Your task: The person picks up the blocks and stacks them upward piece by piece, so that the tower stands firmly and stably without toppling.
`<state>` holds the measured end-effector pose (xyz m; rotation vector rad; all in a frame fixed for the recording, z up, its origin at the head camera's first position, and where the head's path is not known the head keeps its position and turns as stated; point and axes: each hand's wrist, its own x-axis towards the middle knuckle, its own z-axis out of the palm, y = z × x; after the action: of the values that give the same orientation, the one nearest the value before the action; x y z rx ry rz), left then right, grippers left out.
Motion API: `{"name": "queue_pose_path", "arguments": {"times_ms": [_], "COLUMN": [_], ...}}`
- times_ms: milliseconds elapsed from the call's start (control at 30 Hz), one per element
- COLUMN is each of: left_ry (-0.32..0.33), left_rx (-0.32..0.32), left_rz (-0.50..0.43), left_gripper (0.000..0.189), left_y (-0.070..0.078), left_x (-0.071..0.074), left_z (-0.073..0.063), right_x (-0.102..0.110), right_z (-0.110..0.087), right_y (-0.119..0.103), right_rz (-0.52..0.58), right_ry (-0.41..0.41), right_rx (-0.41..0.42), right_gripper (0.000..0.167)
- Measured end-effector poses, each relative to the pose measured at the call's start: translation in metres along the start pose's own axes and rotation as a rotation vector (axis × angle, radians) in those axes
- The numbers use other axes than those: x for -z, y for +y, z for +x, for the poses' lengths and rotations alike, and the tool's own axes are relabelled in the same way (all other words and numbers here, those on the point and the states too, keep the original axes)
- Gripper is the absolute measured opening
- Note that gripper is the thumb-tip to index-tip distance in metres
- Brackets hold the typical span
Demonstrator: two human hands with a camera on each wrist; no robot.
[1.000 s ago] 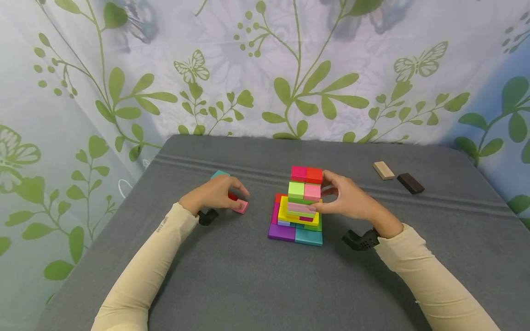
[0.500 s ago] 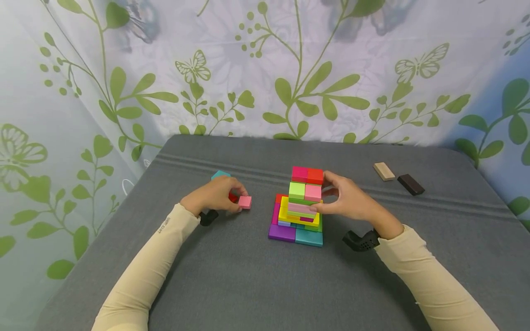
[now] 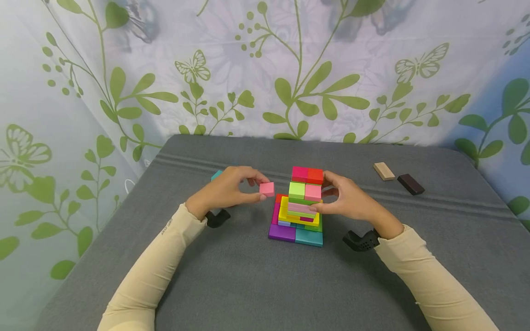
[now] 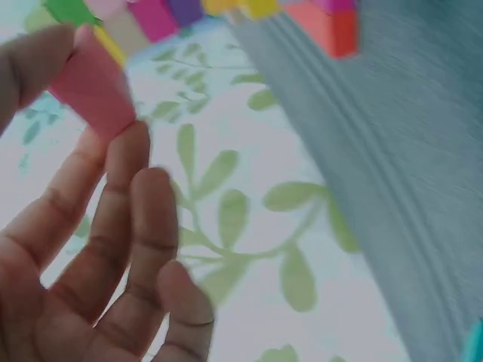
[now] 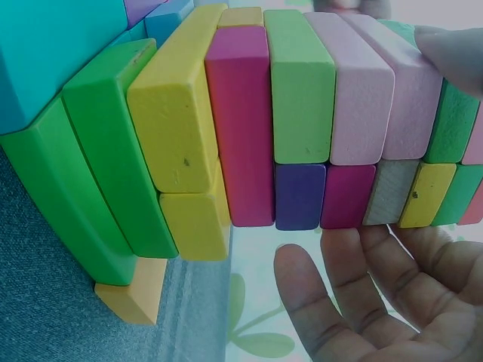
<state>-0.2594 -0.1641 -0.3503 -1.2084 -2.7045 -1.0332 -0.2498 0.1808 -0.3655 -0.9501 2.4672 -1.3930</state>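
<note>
In the head view, a tower of colourful wooden blocks (image 3: pixel 304 192) stands on a wider base in the middle of the table. My left hand (image 3: pixel 232 187) pinches a small pink block (image 3: pixel 267 190) between thumb and fingers, raised just left of the tower and apart from it. The left wrist view shows that pink block (image 4: pixel 94 87) at the fingertips. On the tower's right side my right hand (image 3: pixel 348 197) holds it, thumb at the front and fingers behind. In the right wrist view, fingers (image 5: pixel 343 260) touch the back and the thumb (image 5: pixel 456 56) presses pale pink blocks.
A beige block (image 3: pixel 383 171) and a dark brown block (image 3: pixel 411 184) lie at the back right of the grey table (image 3: pixel 232 276). A teal block (image 3: pixel 216 175) shows partly behind my left hand. A leafy curtain (image 3: pixel 256 82) hangs behind the table.
My left hand has taken hold of the pink block, lifted it and carried it right, towards the tower. A red block beside it is now hidden. The right hand has stayed in place.
</note>
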Motion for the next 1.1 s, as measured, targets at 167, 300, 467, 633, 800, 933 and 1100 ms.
{"name": "queue_pose_path", "arguments": {"times_ms": [167, 300, 467, 633, 800, 933, 1100], "left_ry": [0.125, 0.189, 0.213, 0.22, 0.256, 0.287, 0.317], "left_rx": [-0.114, -0.178, -0.224, -0.241, -0.246, -0.267, -0.292], "left_rz": [-0.004, -0.01, 0.052, 0.106, 0.134, 0.145, 0.143], "left_gripper": [0.037, 0.037, 0.036, 0.032, 0.031, 0.032, 0.031], "left_y": [0.021, 0.036, 0.046, 0.048, 0.047, 0.046, 0.047], "left_x": [-0.002, -0.007, -0.017, -0.023, -0.027, -0.029, -0.032], "left_z": [0.007, 0.013, 0.017, 0.02, 0.02, 0.022, 0.024], "right_x": [0.0, 0.001, 0.001, 0.0, 0.0, 0.0, 0.0], "right_z": [0.0, 0.0, 0.0, 0.001, 0.001, 0.001, 0.0], "right_y": [0.0, 0.001, 0.001, 0.002, 0.003, 0.004, 0.003], "right_rz": [-0.002, -0.001, -0.002, 0.003, 0.006, 0.005, 0.004], "right_ry": [0.001, 0.002, 0.005, 0.0, -0.002, -0.003, -0.002], "right_rx": [0.001, 0.005, 0.012, 0.017, 0.025, 0.029, 0.03], "right_gripper": [0.064, 0.064, 0.062, 0.06, 0.06, 0.061, 0.061]}}
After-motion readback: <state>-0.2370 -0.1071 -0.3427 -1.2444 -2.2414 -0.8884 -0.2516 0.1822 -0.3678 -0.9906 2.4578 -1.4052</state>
